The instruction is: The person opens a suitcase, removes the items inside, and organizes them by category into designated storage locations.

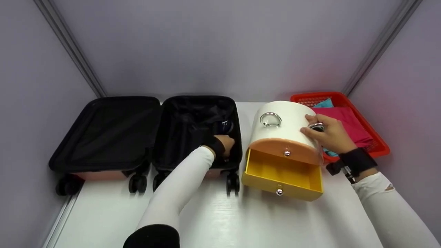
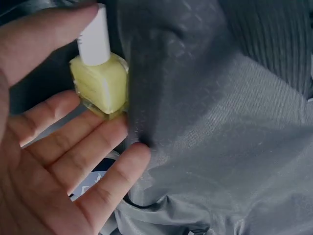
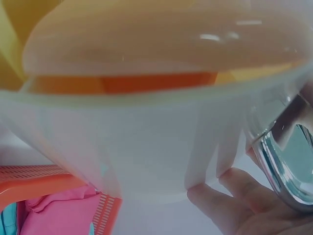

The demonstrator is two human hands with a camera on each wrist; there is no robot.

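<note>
My left hand [image 1: 225,143] reaches into the right half of an open black suitcase [image 1: 193,117]. In the left wrist view the left hand [image 2: 63,147] pinches a small yellow nail polish bottle [image 2: 100,83] with a white cap, thumb at the cap and a fingertip under its base, against the grey lining [image 2: 220,147]. My right hand [image 1: 325,134] rests on top of a white drawer box [image 1: 289,120], fingers curled on a silver ring handle [image 1: 317,126] [image 3: 286,161]. Its yellow bottom drawer [image 1: 282,172] is pulled out with nothing visible inside. The orange drawer [image 1: 286,146] above is pushed in.
The suitcase's left half [image 1: 110,131] lies open and flat. A red basket [image 1: 379,144] with pink cloth [image 1: 348,124] and some teal cloth stands behind the box at right. A second ring handle [image 1: 270,119] sits on the box top. Everything rests on a white table [image 1: 241,220] between grey walls.
</note>
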